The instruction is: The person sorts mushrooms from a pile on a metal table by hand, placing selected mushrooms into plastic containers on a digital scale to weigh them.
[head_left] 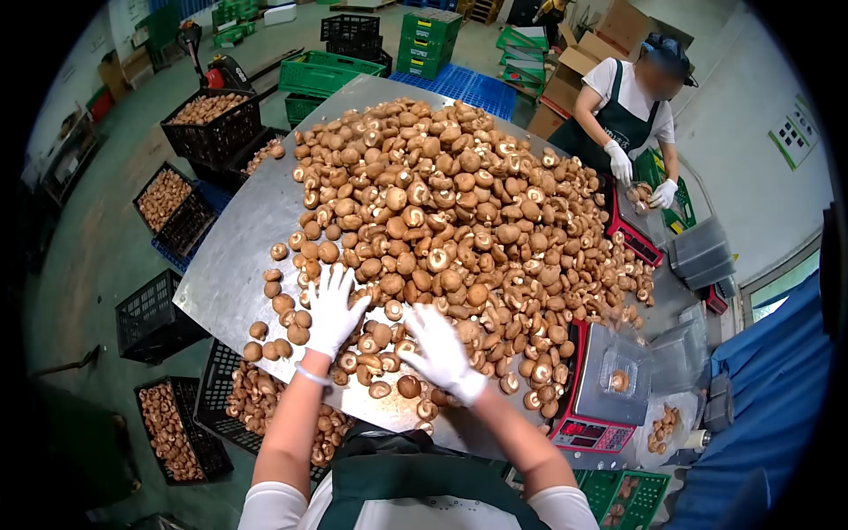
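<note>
A large heap of brown mushrooms point(442, 194) covers much of the metal table point(238, 238). My left hand point(334, 309), in a white glove, rests over the near left edge of the heap with its fingers spread and nothing in its grasp. To its right, my right hand point(439, 349), also gloved in white, reaches over the near mushrooms; it is slightly blurred, with its fingers apart and nothing visible held. Loose mushrooms lie between the two hands and around them.
A red scale point(609, 380) with a clear box point(620, 369) stands at the right. Beyond it, a co-worker point(618, 115) handles mushrooms over another scale point(632, 234). Black crates point(172, 433) of mushrooms are on the left floor, and a green crate point(327, 75) is behind the table.
</note>
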A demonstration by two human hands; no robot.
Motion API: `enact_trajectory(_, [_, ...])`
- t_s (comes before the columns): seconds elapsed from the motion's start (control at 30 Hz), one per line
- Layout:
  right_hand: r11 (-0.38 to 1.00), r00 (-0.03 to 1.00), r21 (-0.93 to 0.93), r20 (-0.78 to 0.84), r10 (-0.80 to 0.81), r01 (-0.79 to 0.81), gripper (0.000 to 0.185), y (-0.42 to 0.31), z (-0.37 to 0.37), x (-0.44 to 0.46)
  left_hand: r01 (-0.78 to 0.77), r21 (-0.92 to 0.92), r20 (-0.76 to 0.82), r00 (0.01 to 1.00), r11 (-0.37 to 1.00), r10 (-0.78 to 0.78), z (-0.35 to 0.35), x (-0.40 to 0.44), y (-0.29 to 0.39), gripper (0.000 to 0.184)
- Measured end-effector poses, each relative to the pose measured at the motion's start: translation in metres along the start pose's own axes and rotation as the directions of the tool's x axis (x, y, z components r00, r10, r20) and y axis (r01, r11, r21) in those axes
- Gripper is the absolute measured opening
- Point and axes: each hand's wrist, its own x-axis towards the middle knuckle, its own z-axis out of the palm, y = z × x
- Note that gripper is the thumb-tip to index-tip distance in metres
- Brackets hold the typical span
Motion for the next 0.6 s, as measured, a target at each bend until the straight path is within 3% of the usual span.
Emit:
enact_trajectory(0.07, [0.99,0.997,-0.14,0.071,-0.016,0.026,0.069,-0.007,0.054,0.011,-0.003,0.068,0.078,0.997,0.998,-0.002,0.007,0.0,0.003,0.06])
enact_trajectory(0.13, [0.96,0.977,-0.276,0.215,0.009,0.052,0.065,-0.019,0.078,0.018,-0.039,0.054,0.106,0.994,0.998,0.033,0.002,-0.012,0.003,0.05])
enact_trajectory(0.17, [0.974,0.979,-0.218,0.203,-0.017,0.062,0.058,-0.019,0.099,0.012,-0.051,0.019,0.116,0.992,0.999,0.048,-0.002,-0.022,0.002,0.047])
enact_trajectory(0.23, [0.989,0.944,-0.14,0.329,0.009,0.04,0.049,-0.036,0.078,0.005,-0.147,0.02,0.021,0.989,0.989,0.147,-0.014,-0.048,0.004,0.041])
enact_trajectory(0.27, [0.98,0.943,-0.14,0.322,-0.088,0.139,0.046,-0.033,0.079,-0.003,-0.175,0.014,0.045,0.984,0.984,0.175,-0.024,-0.06,0.007,0.04])
enact_trajectory(0.37, [0.97,0.96,0.187,0.203,-0.195,0.157,0.04,-0.026,0.044,-0.018,-0.139,-0.064,0.144,0.979,0.988,0.147,-0.036,-0.095,0.002,0.038])
enact_trajectory(0.4, [0.932,0.981,0.355,0.148,-0.129,0.069,0.036,-0.027,0.026,-0.017,-0.122,-0.094,0.133,0.982,0.988,0.134,-0.043,-0.102,-0.002,0.039])
enact_trajectory(0.43, [0.895,0.993,0.436,0.027,-0.117,0.094,0.036,-0.015,0.024,-0.019,-0.108,-0.095,0.085,0.99,0.99,0.117,-0.049,-0.107,-0.006,0.037])
enact_trajectory(0.47, [0.754,0.974,0.629,0.216,0.062,-0.187,0.032,0.002,0.014,-0.017,-0.094,-0.101,0.067,0.993,0.99,0.101,-0.052,-0.109,-0.015,0.035])
enact_trajectory(0.5, [0.521,0.884,0.721,0.43,0.182,-0.458,0.029,0.015,0.0,-0.011,-0.081,-0.108,0.05,0.995,0.991,0.086,-0.056,-0.107,-0.021,0.034])
enact_trajectory(0.57, [-0.15,0.809,0.881,0.471,0.35,-0.448,0.022,0.033,-0.023,0.01,0.039,-0.237,0.041,0.999,0.971,-0.031,-0.067,-0.092,-0.026,0.029])
enact_trajectory(0.6, [-0.176,0.796,0.895,0.445,0.411,-0.41,0.019,0.048,-0.022,0.017,0.038,-0.276,-0.005,0.999,0.961,-0.04,-0.072,-0.074,-0.024,0.029])
